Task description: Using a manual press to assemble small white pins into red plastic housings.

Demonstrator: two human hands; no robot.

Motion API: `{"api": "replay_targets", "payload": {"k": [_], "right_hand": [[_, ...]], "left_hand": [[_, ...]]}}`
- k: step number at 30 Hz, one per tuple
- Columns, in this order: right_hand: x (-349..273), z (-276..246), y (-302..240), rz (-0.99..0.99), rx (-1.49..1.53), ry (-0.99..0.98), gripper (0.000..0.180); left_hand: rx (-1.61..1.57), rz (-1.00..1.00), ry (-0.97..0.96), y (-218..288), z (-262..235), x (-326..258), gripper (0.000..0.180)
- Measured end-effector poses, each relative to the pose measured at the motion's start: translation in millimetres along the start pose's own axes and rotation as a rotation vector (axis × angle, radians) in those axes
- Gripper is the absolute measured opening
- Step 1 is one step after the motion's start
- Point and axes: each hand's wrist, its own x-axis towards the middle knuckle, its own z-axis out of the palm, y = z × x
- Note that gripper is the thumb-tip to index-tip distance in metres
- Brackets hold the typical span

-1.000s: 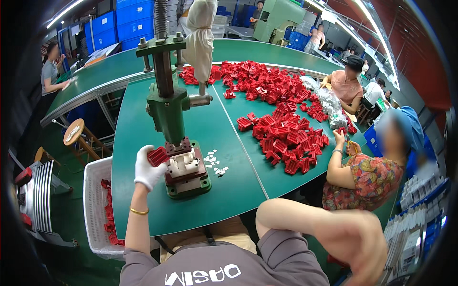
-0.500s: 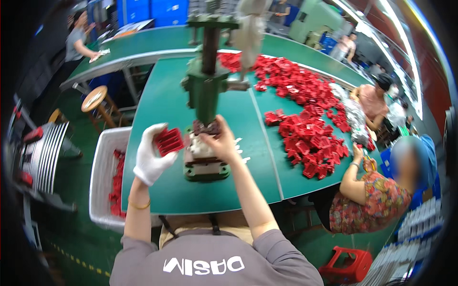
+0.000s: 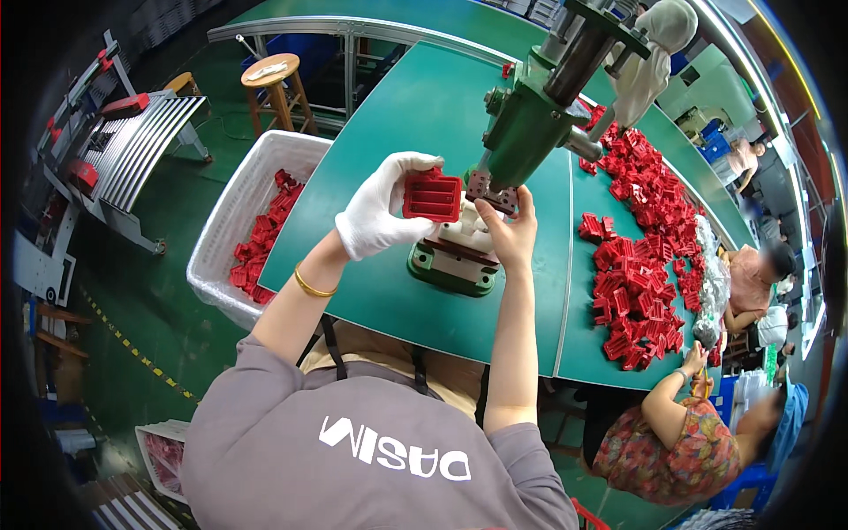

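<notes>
My left hand [image 3: 384,205], in a white glove, is closed on a red plastic part [image 3: 433,196], a small slotted housing whose open face shows. The part is just left of a green hand press [image 3: 534,115]. Under the press ram sits a dark brown block [image 3: 491,193] with small holes. My bare right hand [image 3: 512,231] closes on the block's right and near side with thumb and fingers. Below it is a white fixture [image 3: 468,234] on the press's green base [image 3: 452,272]. Whatever may lie between my right fingers and the block is hidden.
Heaps of red parts [image 3: 640,256] cover the right of the green table [image 3: 380,291]. A white bin [image 3: 212,256] of red parts stands at the table's left, near a wooden stool [image 3: 271,69]. A co-worker in a flowered shirt [image 3: 676,455] sits close on the right.
My view has swung left, so the press and heaps appear farther right. The red part has been turned and now shows its slots. My right hand stays at the brown block.
</notes>
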Motion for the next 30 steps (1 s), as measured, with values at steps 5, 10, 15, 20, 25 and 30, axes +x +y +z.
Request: {"api": "replay_targets", "payload": {"k": [5,10,15,20,25,30], "right_hand": [[-2,1,-6,-0.027,-0.149,0.024,0.079],[-3,3,-9,-0.012,-0.18,0.018,0.08],[-4,0,-1,0.001,-0.034,0.041,0.081],[-12,-36,18,-0.172,-0.148,0.19,0.061],[4,-116,88,0.075,-0.186,0.469,0.036],[47,-156,130,0.102,-0.555,0.51,0.043]], "left_hand": [[-0.049,-0.019,-0.013,-5,-3,-2,0.069],[-0.095,-0.085,0.026,-13,-11,-5,0.07],[-0.089,-0.082,0.063,-21,-18,-6,0.064],[0.414,-0.159,0.484,-58,-112,-31,0.055],[0.402,-0.481,0.884,-108,-277,-117,0.061],[0.568,-0.637,1.089,-131,-308,-169,0.07]]}}
